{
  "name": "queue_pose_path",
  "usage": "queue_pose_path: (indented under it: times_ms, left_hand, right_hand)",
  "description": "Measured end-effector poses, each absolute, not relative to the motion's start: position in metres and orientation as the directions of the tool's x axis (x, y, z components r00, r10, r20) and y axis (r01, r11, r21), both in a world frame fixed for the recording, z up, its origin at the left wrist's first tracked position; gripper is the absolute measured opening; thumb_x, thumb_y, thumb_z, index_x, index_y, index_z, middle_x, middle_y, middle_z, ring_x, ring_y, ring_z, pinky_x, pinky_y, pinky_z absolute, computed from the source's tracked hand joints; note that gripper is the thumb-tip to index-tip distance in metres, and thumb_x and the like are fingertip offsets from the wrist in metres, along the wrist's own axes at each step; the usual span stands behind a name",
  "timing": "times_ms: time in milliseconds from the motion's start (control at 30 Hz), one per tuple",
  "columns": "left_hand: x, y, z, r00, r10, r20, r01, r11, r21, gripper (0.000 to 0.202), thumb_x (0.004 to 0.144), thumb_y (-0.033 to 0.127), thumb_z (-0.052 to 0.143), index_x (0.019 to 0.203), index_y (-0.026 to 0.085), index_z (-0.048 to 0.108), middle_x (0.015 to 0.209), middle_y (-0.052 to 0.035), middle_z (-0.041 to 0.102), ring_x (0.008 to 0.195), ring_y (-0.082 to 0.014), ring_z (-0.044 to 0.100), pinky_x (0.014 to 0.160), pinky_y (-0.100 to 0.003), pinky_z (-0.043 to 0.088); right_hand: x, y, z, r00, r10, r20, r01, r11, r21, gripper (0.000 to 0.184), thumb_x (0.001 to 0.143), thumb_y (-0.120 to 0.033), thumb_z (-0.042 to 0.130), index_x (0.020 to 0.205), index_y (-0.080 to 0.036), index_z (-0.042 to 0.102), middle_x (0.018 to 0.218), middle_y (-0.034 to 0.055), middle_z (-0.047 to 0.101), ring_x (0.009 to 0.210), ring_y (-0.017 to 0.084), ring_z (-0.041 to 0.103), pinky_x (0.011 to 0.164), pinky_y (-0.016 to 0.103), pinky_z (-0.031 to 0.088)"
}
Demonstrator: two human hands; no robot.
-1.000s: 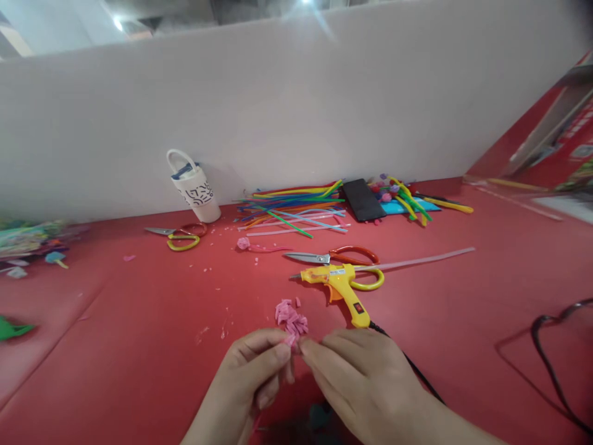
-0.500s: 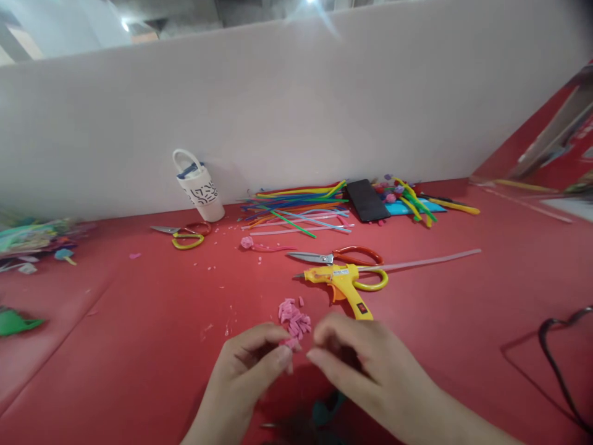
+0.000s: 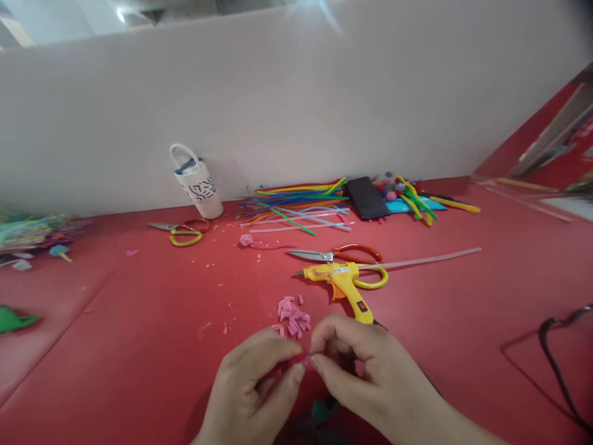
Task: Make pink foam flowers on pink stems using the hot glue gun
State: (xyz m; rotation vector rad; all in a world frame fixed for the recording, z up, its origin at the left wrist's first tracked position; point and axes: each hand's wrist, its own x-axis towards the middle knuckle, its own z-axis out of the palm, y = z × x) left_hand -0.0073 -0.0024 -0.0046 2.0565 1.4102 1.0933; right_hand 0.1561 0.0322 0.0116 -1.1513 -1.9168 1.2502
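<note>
Meeting near the worktop's front edge, left hand and right hand, apart half a second ago, pinch one pink piece.

Red tabletop, pale partition behind, bright light at top edge
</note>
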Motion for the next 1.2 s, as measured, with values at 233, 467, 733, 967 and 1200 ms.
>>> queue_pose_path:
  times_ms: [233,467,733,967,1200]
  left_hand:
    - [-0.0049,0.0001,-0.0044,0.161,0.91,0.382,0.58,-0.4,0.709,0.011,0.076,0.011,0.053,0.072,0.016,0.061,0.058,0.001,0.057,0.053,-0.0096,0.054,0.051,-0.016,0.046]
    - [-0.0061,-0.0011,-0.0079,0.133,0.96,0.248,0.578,-0.278,0.767,0.011,0.079,0.016,0.052,0.075,0.018,0.063,0.064,-0.0008,0.06,0.057,-0.0124,0.056,0.055,-0.02,0.047]
    - [-0.0072,-0.0025,-0.0053,0.114,0.976,0.184,0.544,-0.217,0.811,0.013,0.078,0.018,0.054,0.078,0.018,0.067,0.068,-0.0042,0.064,0.063,-0.0158,0.06,0.059,-0.023,0.048]
    - [-0.0038,-0.0026,-0.0067,0.059,0.974,0.219,0.549,-0.215,0.807,0.012,0.075,0.014,0.056,0.073,0.019,0.067,0.065,-0.003,0.064,0.061,-0.0155,0.059,0.061,-0.023,0.047]
    - [-0.0038,-0.0013,-0.0085,0.083,0.974,0.21,0.554,-0.22,0.803,0.016,0.076,0.015,0.054,0.077,0.021,0.068,0.066,-0.0018,0.065,0.062,-0.0153,0.059,0.061,-0.024,0.047]
  right_hand:
    - [0.1576,0.0299,0.0094,-0.492,0.868,0.062,0.41,0.293,-0.864,0.013,0.074,-0.009,0.044,0.069,-0.021,0.046,0.053,-0.0085,0.045,0.046,0.006,0.042,0.043,0.015,0.03]
    - [0.157,0.0305,0.0076,-0.495,0.866,0.071,0.404,0.302,-0.864,0.013,0.074,-0.009,0.043,0.07,-0.021,0.045,0.053,-0.0085,0.042,0.046,0.007,0.04,0.045,0.016,0.031]
    - [0.1571,0.0318,0.0086,-0.499,0.865,0.056,0.425,0.301,-0.854,0.012,0.076,-0.011,0.043,0.07,-0.021,0.046,0.054,-0.0074,0.043,0.046,0.008,0.04,0.045,0.017,0.032]
    - [0.1571,0.0308,0.0066,-0.503,0.862,0.064,0.418,0.307,-0.855,0.014,0.075,-0.008,0.044,0.069,-0.021,0.046,0.055,-0.0077,0.044,0.048,0.007,0.042,0.046,0.017,0.031]
    - [0.1553,0.0314,0.0031,-0.485,0.873,0.043,0.426,0.279,-0.86,0.013,0.077,-0.01,0.044,0.07,-0.021,0.046,0.053,-0.0087,0.041,0.046,0.007,0.039,0.045,0.017,0.029]
